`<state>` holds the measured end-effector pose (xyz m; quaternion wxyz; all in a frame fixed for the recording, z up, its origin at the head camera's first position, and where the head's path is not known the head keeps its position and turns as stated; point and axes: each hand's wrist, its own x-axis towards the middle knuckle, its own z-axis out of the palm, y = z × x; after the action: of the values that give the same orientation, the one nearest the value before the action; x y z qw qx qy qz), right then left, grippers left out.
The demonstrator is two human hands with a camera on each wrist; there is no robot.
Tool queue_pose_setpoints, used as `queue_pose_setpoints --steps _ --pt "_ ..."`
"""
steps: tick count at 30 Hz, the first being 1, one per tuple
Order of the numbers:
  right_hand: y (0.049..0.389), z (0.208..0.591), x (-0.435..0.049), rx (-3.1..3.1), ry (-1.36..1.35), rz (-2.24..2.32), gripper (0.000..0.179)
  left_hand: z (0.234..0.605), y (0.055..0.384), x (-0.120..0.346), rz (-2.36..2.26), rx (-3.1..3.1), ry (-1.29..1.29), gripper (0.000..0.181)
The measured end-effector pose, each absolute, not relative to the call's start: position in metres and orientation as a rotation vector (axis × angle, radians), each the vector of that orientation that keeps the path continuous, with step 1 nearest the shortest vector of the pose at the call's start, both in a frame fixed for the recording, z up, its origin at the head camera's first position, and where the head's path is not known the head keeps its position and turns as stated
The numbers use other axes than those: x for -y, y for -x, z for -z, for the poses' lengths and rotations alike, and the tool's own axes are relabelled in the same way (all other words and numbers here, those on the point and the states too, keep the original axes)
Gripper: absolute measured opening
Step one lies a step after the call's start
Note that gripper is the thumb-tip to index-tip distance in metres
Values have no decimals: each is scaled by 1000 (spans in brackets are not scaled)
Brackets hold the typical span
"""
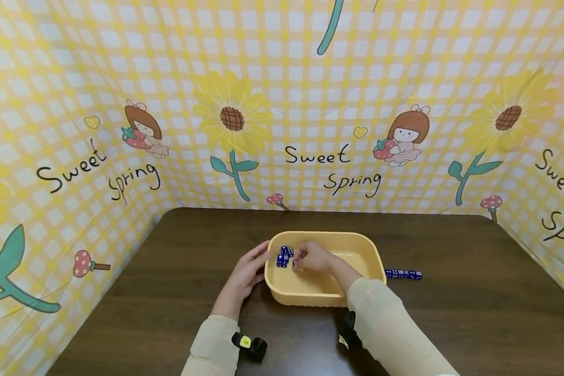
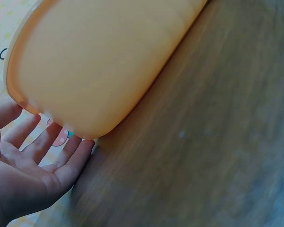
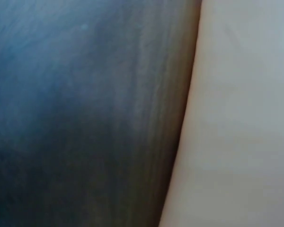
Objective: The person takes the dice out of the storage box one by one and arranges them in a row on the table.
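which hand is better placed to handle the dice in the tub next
Probably the right hand: it is inside the tub, its fingers at a die near the other dice there. The left hand is outside, touching the tub's end wall.

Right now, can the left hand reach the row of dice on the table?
Probably not directly: the left hand touches the left end of the yellow bin, the dice row lies past its right end, and the right forearm crosses between.

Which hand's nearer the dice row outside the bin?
Right. The right hand is inside the bin, to the left of the dice row; the left hand is farther, at the bin's opposite end, outside.
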<state>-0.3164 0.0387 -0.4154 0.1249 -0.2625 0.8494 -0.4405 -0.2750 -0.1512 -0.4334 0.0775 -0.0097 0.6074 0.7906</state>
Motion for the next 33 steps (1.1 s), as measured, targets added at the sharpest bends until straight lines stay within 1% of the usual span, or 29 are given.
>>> queue_pose_setpoints --steps 6,17,33 --pt "318 409 -39 -2412 705 1382 11 434 275 151 -2361 -1820 23 43" --pt "317 394 -48 -2405 716 1466 14 433 276 151 -2348 -1833 23 43" --pt "322 367 -101 -2462 658 1545 12 433 275 151 -2367 -1822 24 43"
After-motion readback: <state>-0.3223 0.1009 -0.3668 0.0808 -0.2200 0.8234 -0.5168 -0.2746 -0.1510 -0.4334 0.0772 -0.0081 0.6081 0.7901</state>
